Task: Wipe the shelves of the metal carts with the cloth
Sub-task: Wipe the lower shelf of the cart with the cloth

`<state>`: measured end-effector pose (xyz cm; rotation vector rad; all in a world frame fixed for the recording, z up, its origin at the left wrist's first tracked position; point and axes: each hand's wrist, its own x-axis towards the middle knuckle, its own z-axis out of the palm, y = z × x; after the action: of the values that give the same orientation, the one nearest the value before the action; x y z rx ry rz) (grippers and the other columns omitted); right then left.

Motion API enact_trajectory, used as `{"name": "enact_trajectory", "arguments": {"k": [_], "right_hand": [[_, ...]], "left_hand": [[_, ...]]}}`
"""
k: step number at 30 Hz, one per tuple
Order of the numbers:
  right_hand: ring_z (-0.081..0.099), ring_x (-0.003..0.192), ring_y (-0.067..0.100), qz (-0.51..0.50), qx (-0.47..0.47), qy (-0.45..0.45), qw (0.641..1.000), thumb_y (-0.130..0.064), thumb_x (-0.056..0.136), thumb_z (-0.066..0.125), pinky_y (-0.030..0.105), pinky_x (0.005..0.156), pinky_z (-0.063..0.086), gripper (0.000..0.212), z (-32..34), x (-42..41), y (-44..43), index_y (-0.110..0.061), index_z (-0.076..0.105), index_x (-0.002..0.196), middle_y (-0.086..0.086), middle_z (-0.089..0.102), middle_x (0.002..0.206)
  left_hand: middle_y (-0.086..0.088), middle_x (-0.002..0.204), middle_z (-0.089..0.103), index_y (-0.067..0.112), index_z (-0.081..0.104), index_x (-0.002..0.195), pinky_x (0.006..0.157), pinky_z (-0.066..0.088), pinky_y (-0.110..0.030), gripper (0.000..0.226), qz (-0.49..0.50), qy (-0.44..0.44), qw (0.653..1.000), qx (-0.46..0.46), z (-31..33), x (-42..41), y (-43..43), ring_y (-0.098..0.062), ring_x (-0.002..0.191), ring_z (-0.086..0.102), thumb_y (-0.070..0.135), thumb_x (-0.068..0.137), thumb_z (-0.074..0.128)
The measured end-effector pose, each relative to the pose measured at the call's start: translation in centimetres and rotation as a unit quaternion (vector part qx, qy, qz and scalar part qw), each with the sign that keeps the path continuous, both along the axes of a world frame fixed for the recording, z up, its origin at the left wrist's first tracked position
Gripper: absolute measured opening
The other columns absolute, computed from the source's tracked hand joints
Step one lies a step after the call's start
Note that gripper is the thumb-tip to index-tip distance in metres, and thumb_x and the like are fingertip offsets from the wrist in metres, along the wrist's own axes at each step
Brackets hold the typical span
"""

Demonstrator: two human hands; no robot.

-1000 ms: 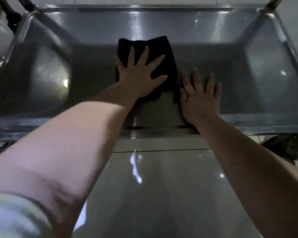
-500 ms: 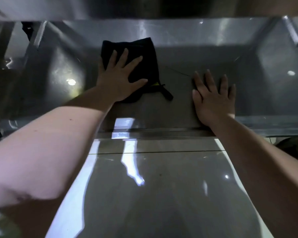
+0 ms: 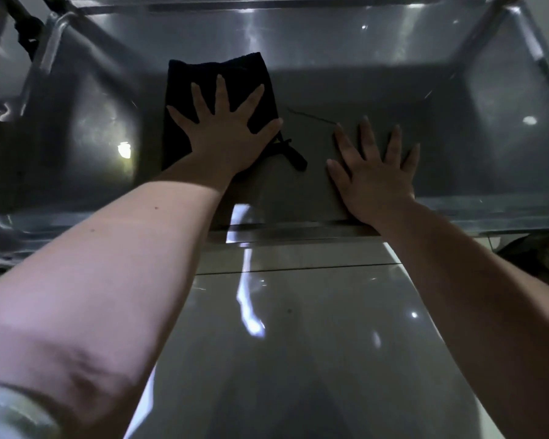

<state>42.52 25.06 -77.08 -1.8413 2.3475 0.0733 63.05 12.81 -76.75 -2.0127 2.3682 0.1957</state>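
Left hand (image 3: 225, 134) presses cloth (image 3: 184, 83) on shelf (image 3: 473, 153), right hand (image 3: 374, 172) apparently flat beside.

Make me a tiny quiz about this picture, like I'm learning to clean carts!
1. Which hand presses on the cloth? A) left hand B) right hand
2. True or false: the right hand lies flat on the bare metal shelf, apart from the cloth.
3. Fill in: the cloth's colour is ____.
Key: 1 A; 2 true; 3 black.
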Motion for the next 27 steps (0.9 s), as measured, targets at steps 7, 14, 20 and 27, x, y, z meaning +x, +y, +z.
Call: {"name": "enact_trajectory", "arguments": {"k": [7,14,20,27], "right_hand": [[-0.016,0.146,0.044,0.002,-0.015,0.002,1.000,-0.065,0.095,0.003,0.068,0.112,-0.010,0.059,-0.3,0.2,-0.1,-0.048,-0.010,0.150,-0.003,-0.012,0.164],[-0.016,0.146,0.044,-0.005,-0.015,0.009,1.000,-0.063,0.095,0.002,0.066,0.112,-0.011,0.059,-0.4,0.6,0.1,-0.047,-0.010,0.150,-0.002,-0.011,0.164],[-0.016,0.146,0.043,-0.004,0.003,0.010,1.000,-0.062,0.095,0.004,0.066,0.113,-0.010,0.058,0.2,0.3,-0.2,-0.049,-0.009,0.150,-0.005,-0.011,0.164],[-0.016,0.147,0.041,-0.012,0.022,0.005,1.000,-0.062,0.096,0.008,0.066,0.113,-0.008,0.055,0.5,0.3,-0.3,-0.053,-0.007,0.149,-0.010,-0.013,0.163]], "left_hand": [[0.000,0.164,-0.008,0.063,-0.001,0.144,0.105,-0.007,-0.075,0.069,-0.057,-0.008,0.998,0.007,0.5,-1.1,7.4,-0.040,0.147,-0.012,0.085,0.079,0.009],[0.002,0.163,-0.014,0.065,-0.006,0.141,0.101,-0.011,-0.076,0.070,-0.036,-0.012,0.999,0.015,0.1,-1.2,9.7,-0.039,0.146,-0.017,0.088,0.076,0.006],[-0.004,0.164,-0.013,0.057,0.003,0.147,0.099,-0.012,-0.079,0.071,-0.036,0.014,0.998,0.041,1.1,-6.2,1.5,-0.044,0.145,-0.017,0.084,0.083,0.014],[0.002,0.163,-0.017,0.063,-0.008,0.142,0.101,-0.013,-0.075,0.071,-0.088,-0.020,0.995,0.041,0.8,-1.9,8.5,-0.037,0.147,-0.019,0.087,0.077,0.007]]}}
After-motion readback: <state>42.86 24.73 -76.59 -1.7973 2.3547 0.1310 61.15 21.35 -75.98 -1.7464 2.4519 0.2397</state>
